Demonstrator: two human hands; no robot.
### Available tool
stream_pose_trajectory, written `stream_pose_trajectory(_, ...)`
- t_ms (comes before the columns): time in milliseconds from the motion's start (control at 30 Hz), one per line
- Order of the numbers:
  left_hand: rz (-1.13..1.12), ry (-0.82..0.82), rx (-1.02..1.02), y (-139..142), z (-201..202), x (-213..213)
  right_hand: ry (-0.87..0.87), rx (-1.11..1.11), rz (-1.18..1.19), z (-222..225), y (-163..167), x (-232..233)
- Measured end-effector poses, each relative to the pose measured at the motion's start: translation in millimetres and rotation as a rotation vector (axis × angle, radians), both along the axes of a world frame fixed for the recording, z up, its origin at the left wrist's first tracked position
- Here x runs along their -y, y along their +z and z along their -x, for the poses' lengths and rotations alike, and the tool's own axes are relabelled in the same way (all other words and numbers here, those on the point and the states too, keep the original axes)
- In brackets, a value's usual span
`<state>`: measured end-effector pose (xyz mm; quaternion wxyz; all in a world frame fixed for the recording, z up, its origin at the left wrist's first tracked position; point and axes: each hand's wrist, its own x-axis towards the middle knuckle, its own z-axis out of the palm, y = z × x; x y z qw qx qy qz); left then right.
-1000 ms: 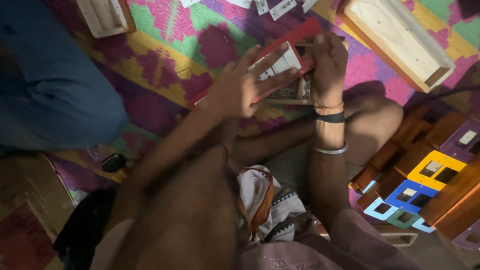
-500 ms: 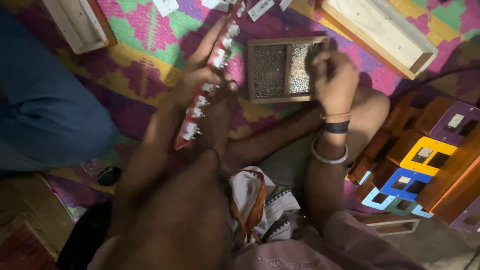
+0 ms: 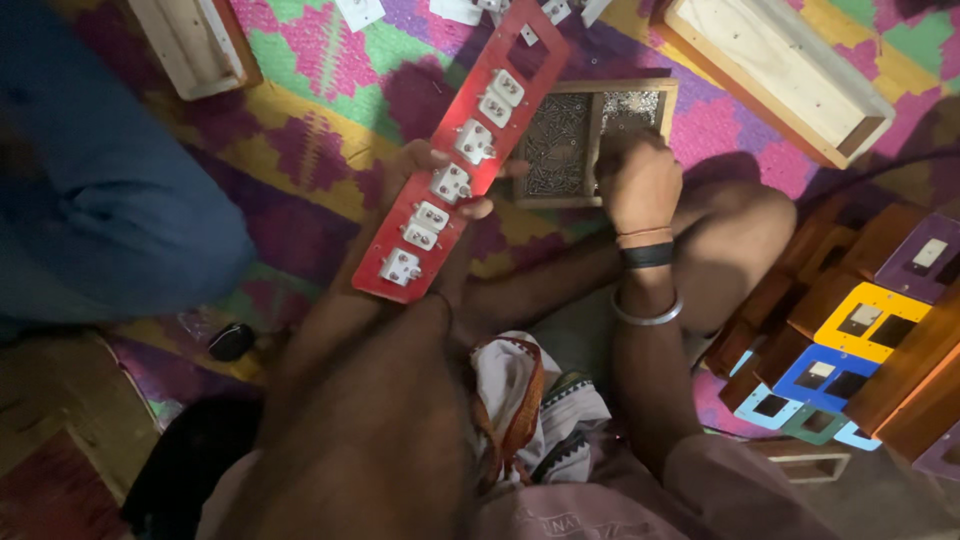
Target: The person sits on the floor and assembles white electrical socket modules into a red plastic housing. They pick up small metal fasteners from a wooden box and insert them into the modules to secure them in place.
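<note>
Left hand [image 3: 420,185] is gripping long red panel with white switches [image 3: 462,150], fingers closed round its edges, above patterned mat [image 3: 300,110]. Right hand [image 3: 638,185] is dipping into wooden screw tray [image 3: 560,140]; fingers hidden. Panel probably stiff, light; edges best.

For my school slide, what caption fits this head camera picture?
Left hand holds a red switch panel; right hand reaches into a wooden screw box.

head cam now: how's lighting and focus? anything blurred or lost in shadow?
Head view: uneven light. The top is bright and sharp enough: red panel in the left hand, screw tray under the right hand, patterned mat. The lower frame is dim; near forearm and lap are soft and underexposed. The blue-clad person at left is blurred. No glare.
</note>
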<state>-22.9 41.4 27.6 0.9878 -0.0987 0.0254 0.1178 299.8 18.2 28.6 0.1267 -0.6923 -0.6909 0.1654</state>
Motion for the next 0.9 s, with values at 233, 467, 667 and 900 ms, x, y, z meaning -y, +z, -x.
stream_pose_trajectory(233, -0.076, 0.364, -0.06, 10.7, -15.5, 15.3, -0.094, -0.261, -0.085, -6.3, 10.7, -8.4)
stream_pose_trajectory(467, -0.161, 0.419, -0.233, 3.4, -22.0, 21.9, -0.358, -1.317, 0.4, 40.4, 28.8, -20.0)
stream_pose_trajectory(667, -0.149, 0.38, -0.308, -5.4, -21.9, 23.7, -0.348, -1.436, 0.443, 62.8, 39.4, -25.9)
stream_pose_trajectory(900, -0.128, 0.388, -0.404, -4.5, -26.1, 28.2, -0.317, -1.266, 0.312, 65.5, 34.6, -24.2)
